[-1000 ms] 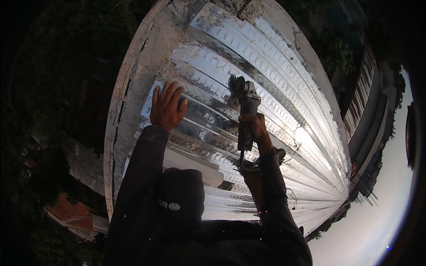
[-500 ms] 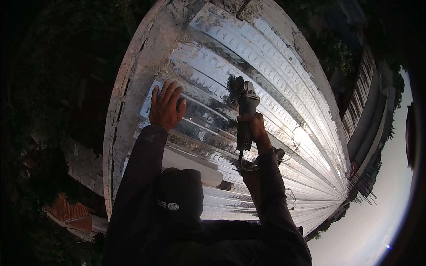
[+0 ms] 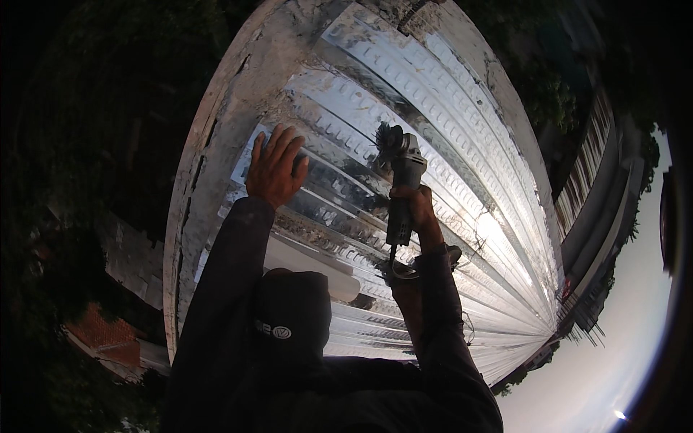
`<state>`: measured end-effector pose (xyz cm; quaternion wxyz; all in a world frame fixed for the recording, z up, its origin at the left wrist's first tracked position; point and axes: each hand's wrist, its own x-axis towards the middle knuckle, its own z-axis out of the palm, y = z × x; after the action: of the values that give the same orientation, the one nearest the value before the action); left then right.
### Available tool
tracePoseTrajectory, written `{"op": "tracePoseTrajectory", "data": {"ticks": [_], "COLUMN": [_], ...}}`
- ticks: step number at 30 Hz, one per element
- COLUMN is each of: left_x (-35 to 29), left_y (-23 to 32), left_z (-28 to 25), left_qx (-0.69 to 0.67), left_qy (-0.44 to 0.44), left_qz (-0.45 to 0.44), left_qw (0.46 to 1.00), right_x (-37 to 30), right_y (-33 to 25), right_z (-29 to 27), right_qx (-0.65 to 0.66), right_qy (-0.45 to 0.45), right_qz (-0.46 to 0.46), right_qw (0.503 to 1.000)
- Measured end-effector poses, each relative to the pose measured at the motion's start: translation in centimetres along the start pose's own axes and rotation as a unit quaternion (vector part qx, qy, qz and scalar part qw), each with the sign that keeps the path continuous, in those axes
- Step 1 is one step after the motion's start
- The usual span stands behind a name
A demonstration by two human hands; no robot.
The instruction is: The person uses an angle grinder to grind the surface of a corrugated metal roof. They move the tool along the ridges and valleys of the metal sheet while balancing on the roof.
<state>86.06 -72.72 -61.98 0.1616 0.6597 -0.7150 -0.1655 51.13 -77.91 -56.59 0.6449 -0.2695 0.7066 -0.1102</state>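
My right hand (image 3: 416, 203) is wrapped round the dark body of an angle grinder (image 3: 406, 169), whose power cord trails from its rear end. The grinder's head points away from me, with its disc side turned to the left over the ribbed metal decking (image 3: 361, 101). My left hand (image 3: 276, 169) lies with fingers spread near the left end of the decking sheets, palm down and holding nothing. I cannot tell how firmly it presses on the metal. Dark smudges show on the ribs between the two hands.
A rough concrete edge (image 3: 189, 166) runs along the left, with a dark drop and trees beyond. Loose debris (image 3: 278, 108) lies where concrete meets decking. A pale smooth length of material (image 3: 310, 267) rests near my knee. At the right, roofs (image 3: 585, 144) stand lower down.
The view has shifted slightly, so the decking sits a little differently. Both hands keep nearly the same places, and the grinder stays in my right hand.
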Motion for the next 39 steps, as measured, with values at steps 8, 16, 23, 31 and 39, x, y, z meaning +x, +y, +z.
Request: {"op": "tracePoseTrajectory", "data": {"ticks": [8, 16, 23, 31, 39], "left_x": [0.3, 0.6, 0.4, 0.3, 0.2], "left_y": [0.2, 0.7, 0.3, 0.1, 0.2], "left_z": [-0.2, -0.7, -0.6, -0.4, 0.0], "left_qx": [-0.003, -0.004, 0.005, 0.010, 0.014], "left_qy": [-0.011, -0.003, -0.008, -0.017, -0.015], "left_qz": [-0.002, 0.000, 0.004, 0.002, 0.007], "left_qw": [1.000, 1.000, 1.000, 1.000, 1.000], "right_x": [0.4, -0.3, -1.9, -0.2, -0.3], "right_y": [0.3, -0.5, -1.2, -0.4, 0.9], "right_z": [-0.3, -0.2, 0.7, 0.1, -0.6], "right_qx": [-0.008, -0.009, -0.006, -0.009, -0.059], "right_qy": [0.002, -0.006, -0.008, 0.001, 0.018], "right_qz": [-0.004, -0.012, -0.118, -0.006, -0.047], "right_qw": [1.000, 1.000, 0.993, 1.000, 0.997]}}
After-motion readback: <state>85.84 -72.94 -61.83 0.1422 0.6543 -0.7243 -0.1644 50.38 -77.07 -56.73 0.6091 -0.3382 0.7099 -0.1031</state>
